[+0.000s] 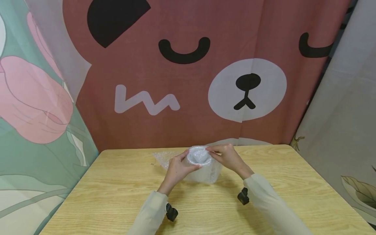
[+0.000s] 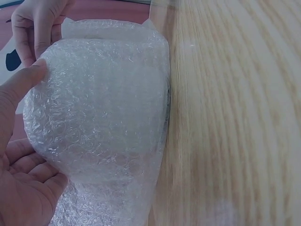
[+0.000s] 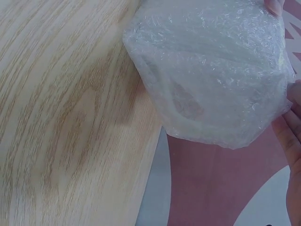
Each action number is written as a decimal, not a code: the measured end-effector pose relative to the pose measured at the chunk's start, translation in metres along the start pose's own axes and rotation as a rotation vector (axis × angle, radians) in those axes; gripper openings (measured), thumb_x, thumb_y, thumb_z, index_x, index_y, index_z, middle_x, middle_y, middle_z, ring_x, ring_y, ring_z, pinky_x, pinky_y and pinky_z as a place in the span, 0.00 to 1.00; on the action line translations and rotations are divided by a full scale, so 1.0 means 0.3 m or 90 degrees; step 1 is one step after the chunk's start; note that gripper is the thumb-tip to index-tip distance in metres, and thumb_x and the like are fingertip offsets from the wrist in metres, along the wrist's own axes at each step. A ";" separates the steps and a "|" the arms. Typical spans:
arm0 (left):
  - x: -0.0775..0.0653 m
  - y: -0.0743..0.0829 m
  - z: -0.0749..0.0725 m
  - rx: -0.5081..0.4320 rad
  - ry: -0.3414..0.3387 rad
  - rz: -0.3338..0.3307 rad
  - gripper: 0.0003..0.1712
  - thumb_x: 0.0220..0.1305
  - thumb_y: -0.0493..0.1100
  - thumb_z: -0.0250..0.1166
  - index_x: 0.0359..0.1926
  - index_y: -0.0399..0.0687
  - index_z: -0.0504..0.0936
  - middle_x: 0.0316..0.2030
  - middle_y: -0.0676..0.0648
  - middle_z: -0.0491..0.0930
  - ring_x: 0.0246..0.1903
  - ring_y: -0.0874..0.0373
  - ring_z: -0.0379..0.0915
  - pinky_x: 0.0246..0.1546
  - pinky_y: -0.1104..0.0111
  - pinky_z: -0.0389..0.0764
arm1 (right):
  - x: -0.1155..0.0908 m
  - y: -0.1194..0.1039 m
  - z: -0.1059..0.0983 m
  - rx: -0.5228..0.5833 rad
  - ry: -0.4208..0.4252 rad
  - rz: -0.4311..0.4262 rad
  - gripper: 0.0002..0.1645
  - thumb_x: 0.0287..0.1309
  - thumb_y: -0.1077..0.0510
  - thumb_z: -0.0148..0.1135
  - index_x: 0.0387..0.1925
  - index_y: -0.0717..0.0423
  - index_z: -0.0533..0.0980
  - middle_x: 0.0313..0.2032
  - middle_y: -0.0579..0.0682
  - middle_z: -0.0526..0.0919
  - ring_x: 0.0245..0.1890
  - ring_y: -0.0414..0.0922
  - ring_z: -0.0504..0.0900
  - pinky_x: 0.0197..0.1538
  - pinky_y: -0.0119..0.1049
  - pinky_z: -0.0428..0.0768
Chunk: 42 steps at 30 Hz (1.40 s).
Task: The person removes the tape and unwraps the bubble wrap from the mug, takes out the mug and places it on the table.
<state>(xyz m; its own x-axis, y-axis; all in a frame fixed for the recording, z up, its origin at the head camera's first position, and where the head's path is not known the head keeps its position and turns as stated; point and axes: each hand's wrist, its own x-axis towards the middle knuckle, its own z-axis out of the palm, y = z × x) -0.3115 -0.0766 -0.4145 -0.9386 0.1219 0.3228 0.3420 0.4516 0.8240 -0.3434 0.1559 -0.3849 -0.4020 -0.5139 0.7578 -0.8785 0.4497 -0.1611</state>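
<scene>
Clear bubble wrap [image 1: 202,174], wound into an upright cylinder with a hollow top, stands at the far part of the table. My left hand [image 1: 177,168] grips it around its left side, the thumb in front near the top rim and the fingers behind. At the upper right of the rim, my right hand [image 1: 230,157] pinches the wrap's edge between thumb and fingertips. A loose flap [image 1: 165,158] of the wrap spreads out to the left. In the left wrist view the layered bubble wrap [image 2: 103,103] looks cloudy; whether something lies inside it, I cannot tell.
Underneath is a light wooden table [image 1: 117,195], whose back edge lies just behind the wrap. A printed curtain [image 1: 188,85] with a bear face hangs beyond it. Small black wrist cameras [image 1: 171,212] are worn on both forearms.
</scene>
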 end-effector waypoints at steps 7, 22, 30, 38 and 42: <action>-0.006 0.005 -0.005 0.000 0.002 -0.001 0.52 0.43 0.59 0.79 0.66 0.41 0.71 0.62 0.40 0.70 0.63 0.45 0.64 0.57 0.49 0.70 | 0.000 -0.005 0.002 0.012 0.009 0.020 0.12 0.49 0.72 0.71 0.38 0.63 0.86 0.35 0.54 0.87 0.33 0.44 0.86 0.36 0.30 0.82; -0.001 0.006 -0.008 0.003 -0.002 0.003 0.52 0.43 0.61 0.78 0.66 0.41 0.70 0.63 0.41 0.70 0.63 0.46 0.64 0.58 0.51 0.69 | 0.007 0.006 0.010 0.043 0.067 0.050 0.11 0.47 0.71 0.72 0.37 0.64 0.86 0.34 0.53 0.87 0.31 0.44 0.87 0.34 0.26 0.81; 0.001 0.012 -0.010 0.004 -0.003 -0.007 0.52 0.42 0.60 0.79 0.66 0.43 0.70 0.62 0.42 0.70 0.62 0.47 0.65 0.58 0.51 0.70 | 0.002 0.015 0.015 0.054 0.104 0.079 0.11 0.47 0.70 0.73 0.37 0.62 0.86 0.33 0.53 0.87 0.29 0.43 0.86 0.32 0.25 0.80; -0.003 0.011 -0.007 -0.002 -0.003 -0.014 0.52 0.42 0.60 0.79 0.66 0.43 0.70 0.62 0.42 0.71 0.62 0.46 0.65 0.57 0.51 0.70 | -0.006 0.009 0.021 0.074 0.132 0.132 0.09 0.49 0.68 0.73 0.36 0.61 0.87 0.32 0.51 0.87 0.28 0.42 0.86 0.30 0.25 0.80; -0.004 0.010 -0.006 -0.004 -0.004 -0.014 0.53 0.42 0.60 0.79 0.67 0.43 0.70 0.63 0.41 0.70 0.62 0.46 0.65 0.58 0.51 0.70 | -0.006 0.000 0.022 0.081 0.147 0.160 0.09 0.49 0.67 0.73 0.36 0.60 0.87 0.32 0.51 0.87 0.27 0.42 0.86 0.29 0.25 0.80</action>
<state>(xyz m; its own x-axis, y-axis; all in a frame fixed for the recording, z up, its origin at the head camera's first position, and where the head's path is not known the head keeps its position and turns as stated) -0.3094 -0.0769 -0.4115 -0.9462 0.1178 0.3013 0.3214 0.4486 0.8340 -0.3444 0.1521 -0.3904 -0.5534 -0.2144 0.8049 -0.7906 0.4394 -0.4265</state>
